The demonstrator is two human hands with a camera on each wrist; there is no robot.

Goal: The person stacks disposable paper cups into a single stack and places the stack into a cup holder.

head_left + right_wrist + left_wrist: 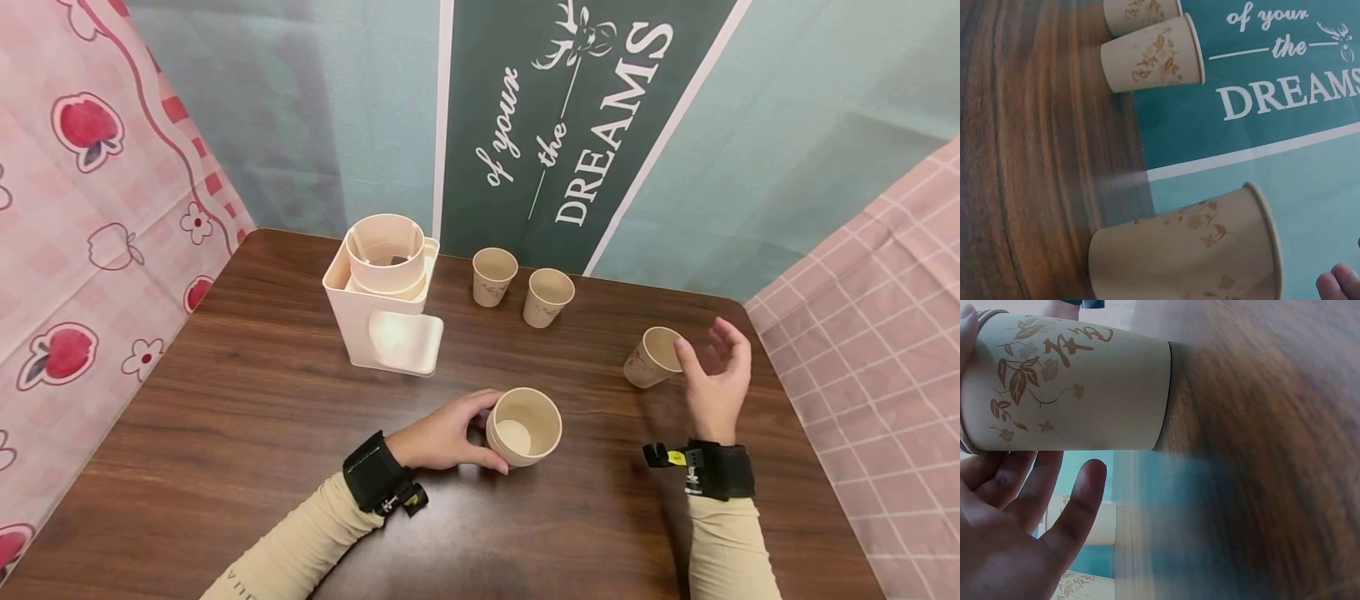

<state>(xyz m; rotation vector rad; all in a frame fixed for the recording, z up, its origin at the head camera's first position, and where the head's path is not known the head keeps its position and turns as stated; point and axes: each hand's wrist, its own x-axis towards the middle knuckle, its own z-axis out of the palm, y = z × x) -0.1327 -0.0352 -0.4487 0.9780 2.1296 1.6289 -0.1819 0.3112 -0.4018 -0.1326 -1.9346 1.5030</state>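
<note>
In the head view my left hand (450, 433) holds a beige paper cup (523, 427) near the table's middle, thumb on its near side and fingers behind. Brown leaves and flowers decorate that cup (1066, 384) in the left wrist view, and its rim looks doubled. Over at the right, my right hand (716, 379) is beside another paper cup (651, 358), thumb near its rim and fingers spread upward. The right wrist view shows this cup (1185, 250) close up, with fingertips (1338, 284) apart from it.
Two more paper cups, one (492, 277) left of the other (548, 297), stand at the back. A cream box-shaped holder (352, 321) with a round open top stands left of them. Fabric curtains (300, 108) border the brown table (247, 433).
</note>
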